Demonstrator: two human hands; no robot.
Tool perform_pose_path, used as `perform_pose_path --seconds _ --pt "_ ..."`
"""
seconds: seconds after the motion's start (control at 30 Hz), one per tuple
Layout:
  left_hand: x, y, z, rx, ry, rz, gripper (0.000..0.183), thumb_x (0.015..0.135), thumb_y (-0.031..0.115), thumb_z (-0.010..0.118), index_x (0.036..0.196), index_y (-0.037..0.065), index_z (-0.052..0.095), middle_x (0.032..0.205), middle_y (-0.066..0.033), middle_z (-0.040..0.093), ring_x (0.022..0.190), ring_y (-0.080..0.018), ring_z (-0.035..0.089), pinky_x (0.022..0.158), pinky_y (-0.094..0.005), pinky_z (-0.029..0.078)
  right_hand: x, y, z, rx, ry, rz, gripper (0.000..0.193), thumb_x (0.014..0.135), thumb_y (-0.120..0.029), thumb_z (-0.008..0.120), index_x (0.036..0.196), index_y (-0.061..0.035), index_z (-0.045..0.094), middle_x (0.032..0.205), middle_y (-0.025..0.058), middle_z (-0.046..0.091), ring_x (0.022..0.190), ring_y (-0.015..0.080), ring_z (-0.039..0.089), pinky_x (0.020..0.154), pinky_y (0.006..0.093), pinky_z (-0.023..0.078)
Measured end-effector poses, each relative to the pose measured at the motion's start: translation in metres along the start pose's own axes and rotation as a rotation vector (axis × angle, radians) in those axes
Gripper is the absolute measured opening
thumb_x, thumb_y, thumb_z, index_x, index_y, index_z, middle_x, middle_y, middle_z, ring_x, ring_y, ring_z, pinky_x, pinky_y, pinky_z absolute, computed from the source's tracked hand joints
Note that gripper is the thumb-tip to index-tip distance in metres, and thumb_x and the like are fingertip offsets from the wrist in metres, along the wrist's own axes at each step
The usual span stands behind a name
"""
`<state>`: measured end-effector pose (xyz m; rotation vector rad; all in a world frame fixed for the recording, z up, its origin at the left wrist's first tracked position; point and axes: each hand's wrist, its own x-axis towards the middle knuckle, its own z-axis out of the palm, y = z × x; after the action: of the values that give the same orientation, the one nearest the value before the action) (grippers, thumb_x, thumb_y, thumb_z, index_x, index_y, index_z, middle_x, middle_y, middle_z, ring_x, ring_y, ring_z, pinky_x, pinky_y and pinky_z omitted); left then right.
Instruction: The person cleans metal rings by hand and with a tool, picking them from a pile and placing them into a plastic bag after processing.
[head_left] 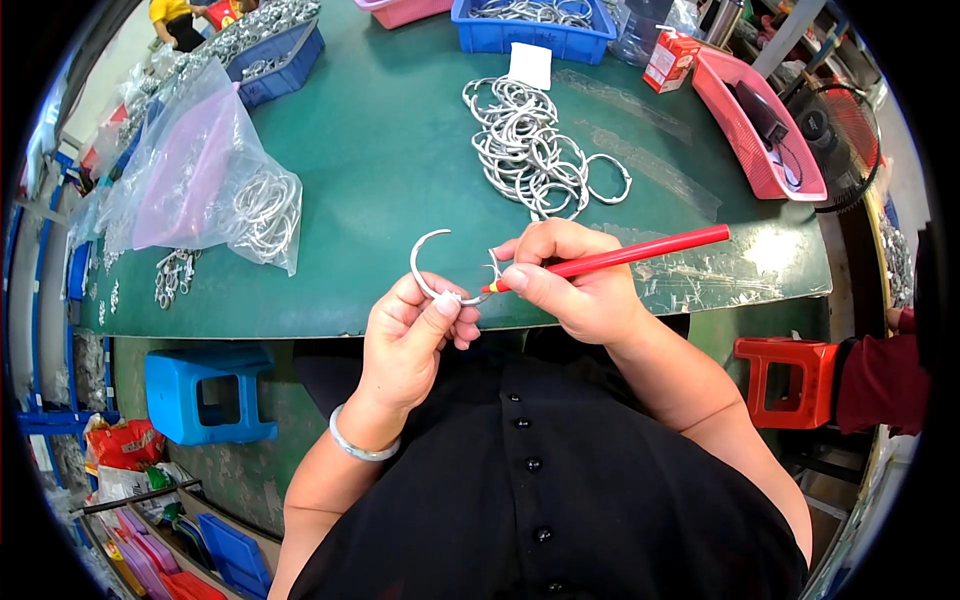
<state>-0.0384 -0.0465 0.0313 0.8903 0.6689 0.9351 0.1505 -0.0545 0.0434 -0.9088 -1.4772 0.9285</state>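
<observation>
Near the table's front edge, my left hand (413,325) pinches an opened silver metal ring (417,262) between thumb and fingers. Its curved arm stands up above the hand, and part of the ring is covered by my fingers. My right hand (578,277) grips a red pencil-like stick (650,248) with a yellow band near its tip. That tip meets the ring beside my left thumb; whether it presses on the ring, I cannot tell. Beyond my hands lies a heap of similar silver rings (530,150) on the green table (385,130), with a white paper slip (530,66) at its far end.
A clear plastic bag (200,170) with rings lies at left, beside small metal clasps (175,277). Blue bins (535,36) (280,62) stand at the back. At right are a pink basket (755,130), a red-and-white carton (670,62) and a fan (835,135). Stools (210,395) (786,382) flank me.
</observation>
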Motion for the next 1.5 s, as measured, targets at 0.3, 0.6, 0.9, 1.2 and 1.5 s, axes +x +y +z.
perform_pose_path --seconds 0.3,0.6,0.9,1.2,1.5 --pt "0.0 0.0 0.001 -0.009 -0.008 -0.007 0.007 0.088 0.01 0.051 0.089 0.004 0.052 0.077 -0.0062 0.06 0.063 -0.0106 0.056 0.056 -0.0219 0.045 0.0 0.001 -0.001 -0.053 -0.053 -0.076 0.014 0.076 -0.011 0.065 0.071 -0.0015 0.057 0.066 0.0047 0.057 0.06 0.01 0.053 0.053 0.0244 0.041" --pt "0.002 -0.002 -0.001 -0.018 0.004 -0.005 0.007 0.087 0.01 0.052 0.09 0.004 0.051 0.079 -0.0072 0.059 0.063 -0.0123 0.056 0.057 -0.0233 0.045 0.002 -0.006 -0.003 0.126 0.131 0.024 0.015 0.088 -0.013 0.051 0.083 0.0008 0.055 0.077 0.0082 0.058 0.07 0.0139 0.057 0.075 0.0336 0.047" --pt "0.003 -0.001 -0.001 -0.006 -0.012 0.007 0.009 0.087 0.011 0.052 0.092 0.003 0.052 0.081 -0.0079 0.059 0.065 -0.0128 0.056 0.059 -0.0237 0.045 0.001 0.002 0.001 0.199 0.113 0.231 0.022 0.083 -0.008 0.058 0.102 0.0008 0.055 0.092 0.0071 0.06 0.086 0.0103 0.056 0.075 0.0235 0.045" --pt "0.002 -0.003 -0.002 -0.042 -0.077 0.014 0.026 0.092 0.02 0.041 0.102 -0.001 0.051 0.085 -0.012 0.061 0.069 -0.0159 0.059 0.061 -0.0265 0.046 0.001 0.003 0.006 0.414 0.113 0.367 0.018 0.079 -0.004 0.06 0.096 0.0004 0.054 0.088 0.0061 0.058 0.068 0.0103 0.058 0.061 0.0225 0.049" --pt "0.001 -0.003 -0.004 -0.085 -0.069 0.01 0.035 0.093 0.023 0.034 0.105 -0.005 0.052 0.086 -0.015 0.061 0.071 -0.0196 0.06 0.061 -0.0294 0.048 0.001 0.007 0.004 0.441 0.128 0.355 0.016 0.079 -0.003 0.059 0.094 0.0006 0.054 0.085 0.0071 0.059 0.066 0.0111 0.058 0.058 0.023 0.049"
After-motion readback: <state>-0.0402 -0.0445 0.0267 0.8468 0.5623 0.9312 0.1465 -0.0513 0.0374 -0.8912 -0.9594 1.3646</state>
